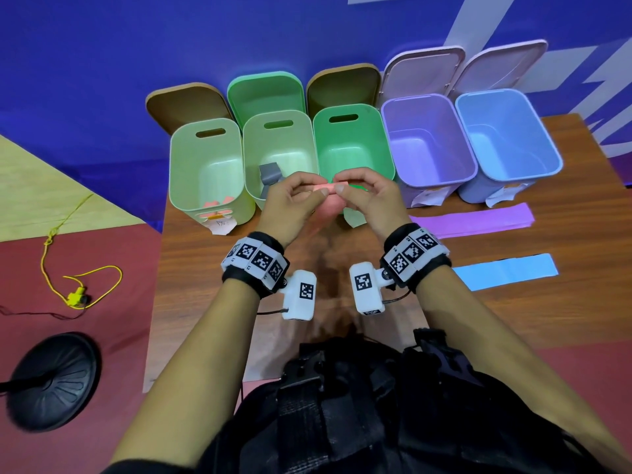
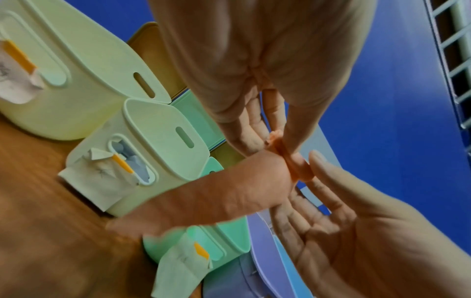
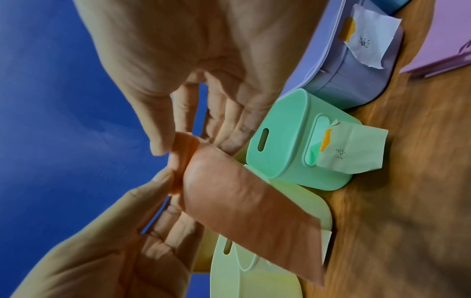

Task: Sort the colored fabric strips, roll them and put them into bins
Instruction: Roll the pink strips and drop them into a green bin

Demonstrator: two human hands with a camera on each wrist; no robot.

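Both hands are raised in front of the green bin [image 1: 352, 145] and share one pink fabric strip [image 1: 326, 189]. My left hand [image 1: 314, 193] and right hand [image 1: 340, 187] each pinch its rolled top end between thumb and fingers. The loose tail of the pink strip [image 3: 249, 211] hangs down toward the table; the left wrist view shows this pink strip [image 2: 216, 197] too. Pink rolls [image 1: 219, 201] lie in the far-left pale green bin [image 1: 205, 155]. A grey strip [image 1: 270, 176] sits in the second pale green bin [image 1: 278, 131]. A purple strip [image 1: 478, 222] and a blue strip [image 1: 506, 271] lie flat at the right.
A purple bin [image 1: 427, 138] and a blue bin [image 1: 506, 131] stand at the right end of the row, lids leaning behind. Paper labels hang on the bin fronts. On the floor to the left lie a yellow cord [image 1: 82, 295] and a black round base [image 1: 51, 381].
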